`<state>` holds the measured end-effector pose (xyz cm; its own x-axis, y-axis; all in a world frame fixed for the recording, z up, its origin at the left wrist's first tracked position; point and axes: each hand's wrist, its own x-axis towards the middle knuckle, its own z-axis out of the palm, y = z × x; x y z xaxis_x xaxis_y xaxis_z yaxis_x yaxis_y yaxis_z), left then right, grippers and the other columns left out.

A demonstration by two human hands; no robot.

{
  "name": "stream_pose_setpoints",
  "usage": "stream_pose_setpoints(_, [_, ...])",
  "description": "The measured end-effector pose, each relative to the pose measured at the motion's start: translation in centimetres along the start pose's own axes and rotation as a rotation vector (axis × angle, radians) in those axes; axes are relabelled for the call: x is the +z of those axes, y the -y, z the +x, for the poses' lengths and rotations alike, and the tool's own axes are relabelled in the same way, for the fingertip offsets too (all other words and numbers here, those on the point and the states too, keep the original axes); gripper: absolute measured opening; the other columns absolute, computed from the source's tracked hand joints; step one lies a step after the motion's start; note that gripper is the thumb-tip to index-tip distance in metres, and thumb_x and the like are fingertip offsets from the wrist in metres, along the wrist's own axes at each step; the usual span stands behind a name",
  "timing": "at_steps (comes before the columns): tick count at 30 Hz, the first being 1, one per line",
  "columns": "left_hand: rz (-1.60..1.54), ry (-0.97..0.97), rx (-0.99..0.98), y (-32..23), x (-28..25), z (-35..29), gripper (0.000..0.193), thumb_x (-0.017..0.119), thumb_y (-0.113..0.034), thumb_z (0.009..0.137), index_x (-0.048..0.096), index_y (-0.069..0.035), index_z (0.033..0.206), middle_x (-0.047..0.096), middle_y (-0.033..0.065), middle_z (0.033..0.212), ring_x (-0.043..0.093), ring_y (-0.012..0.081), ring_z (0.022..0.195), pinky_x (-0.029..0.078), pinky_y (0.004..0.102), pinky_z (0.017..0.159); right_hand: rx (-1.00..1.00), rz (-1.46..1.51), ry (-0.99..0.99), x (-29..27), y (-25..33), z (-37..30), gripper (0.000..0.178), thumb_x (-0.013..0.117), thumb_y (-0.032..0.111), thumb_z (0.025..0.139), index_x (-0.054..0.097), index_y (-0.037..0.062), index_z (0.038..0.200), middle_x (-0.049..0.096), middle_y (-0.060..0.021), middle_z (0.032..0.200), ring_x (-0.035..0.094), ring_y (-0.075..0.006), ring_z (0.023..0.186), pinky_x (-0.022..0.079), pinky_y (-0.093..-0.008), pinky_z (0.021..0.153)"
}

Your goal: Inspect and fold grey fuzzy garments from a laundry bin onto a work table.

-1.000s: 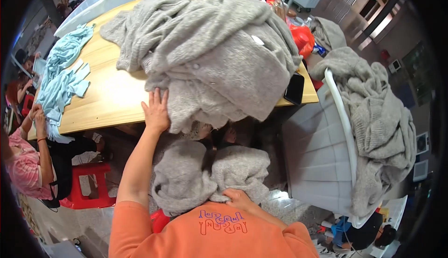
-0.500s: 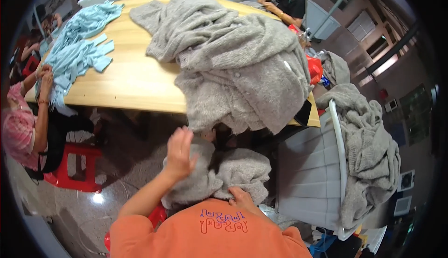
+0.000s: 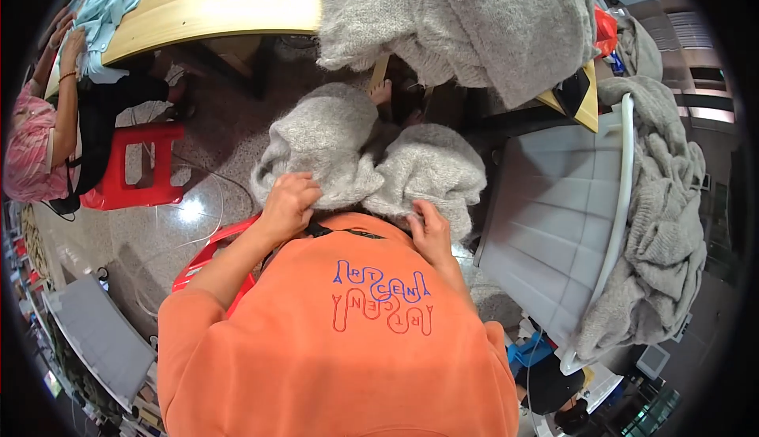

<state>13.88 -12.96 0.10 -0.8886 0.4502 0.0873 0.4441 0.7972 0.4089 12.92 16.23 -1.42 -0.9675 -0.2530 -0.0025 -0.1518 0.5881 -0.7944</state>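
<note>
Taking the middle of the view as our clock's centre, we start at nine o'clock, far out, with a co-worker [image 3: 43, 152] in a pink patterned top beside a red stool [image 3: 142, 164]. That person's hands meet pale blue garments [image 3: 115, 10], which lie at ten o'clock on the table [image 3: 245, 2].

Closer in at nine o'clock, our left hand [image 3: 290, 204] touches the near edge of the grey knit cloth [image 3: 320, 140] with curled fingers; we cannot tell whether they grip. That cloth is at twelve o'clock, draped over both knees in two rounded humps. We cannot tell whether it is one piece or two. Just off centre, at four o'clock, our right hand [image 3: 431, 230] has its fingers bent onto the same near edge, and again we cannot tell whether they pinch it.

At one o'clock a large heap of grey knitwear [image 3: 474, 22] overhangs the table edge, loose and unsorted. At three o'clock stands a pale grey bin [image 3: 553, 200], with more grey knits [image 3: 660, 208] slumped over its far side.

As for progress, we judge that only the lap cloth is being handled. It looks bunched, not folded; the heap and the bin's load lie untouched, and we see no neat grey stack anywhere.
</note>
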Motion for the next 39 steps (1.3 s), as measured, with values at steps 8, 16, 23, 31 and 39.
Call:
stream_pose_setpoints(8, [-0.775, 0.068, -0.590, -0.5, -1.0, 3.1, 0.020, 0.054, 0.004, 0.066, 0.061, 0.001, 0.085, 0.063, 0.0037, 0.074, 0.054, 0.0055, 0.069, 0.044, 0.0232, 0.065, -0.091, -0.111, 0.260, 0.2, 1.5, 1.6, 0.030, 0.058, 0.012, 0.070, 0.052, 0.0048, 0.098, 0.054, -0.0121, 0.090, 0.054, -0.0300, 0.079, 0.046, -0.0366, 0.067])
stream_pose_setpoints(16, [-0.591, -0.095, -0.181, -2.0, -3.4, 4.6, 0.029, 0.052, 0.006, 0.053, 0.059, -0.004, 0.079, 0.056, 0.0120, 0.073, 0.056, 0.0283, 0.072, 0.045, 0.0342, 0.062, -0.019, 0.409, 0.667, 2.7, 3.7, 8.6, 0.019, 0.055, 0.017, 0.076, 0.056, 0.0009, 0.085, 0.056, -0.0116, 0.076, 0.053, -0.0220, 0.072, 0.042, -0.0314, 0.065])
stream_pose_setpoints(23, [-0.530, -0.001, -0.248, -1.0, -2.4, 2.8, 0.026, 0.063, -0.012, 0.058, 0.059, -0.004, 0.083, 0.057, 0.0143, 0.078, 0.054, 0.0326, 0.076, 0.045, 0.0386, 0.068, -0.013, 0.451, 0.724, 4.3, 4.3, 9.0, 0.015, 0.052, 0.015, 0.080, 0.055, 0.0000, 0.079, 0.052, -0.0051, 0.069, 0.049, -0.0124, 0.067, 0.042, -0.0269, 0.061])
stream_pose_setpoints(31, [-0.711, 0.041, -0.297, -2.7, -0.4, 5.8, 0.021, 0.061, -0.025, 0.071, 0.057, -0.004, 0.073, 0.057, 0.0127, 0.078, 0.056, 0.0313, 0.070, 0.043, 0.0379, 0.060, -0.042, 0.426, 0.499, 3.7, 2.0, 8.3, 0.011, 0.055, 0.012, 0.078, 0.056, 0.0014, 0.078, 0.052, -0.0019, 0.066, 0.046, -0.0094, 0.063, 0.040, -0.0248, 0.056])
stream_pose_setpoints(39, [-0.772, -0.098, -0.385, -3.0, 0.2, 6.1, 0.014, 0.061, -0.015, 0.074, 0.057, -0.003, 0.080, 0.058, 0.0112, 0.070, 0.056, 0.0237, 0.062, 0.042, 0.0325, 0.055, -0.057, 0.618, 0.513, 3.2, 3.3, 8.6, 0.005, 0.053, 0.004, 0.078, 0.055, -0.0009, 0.079, 0.055, -0.0014, 0.068, 0.051, -0.0094, 0.066, 0.041, -0.0209, 0.061])
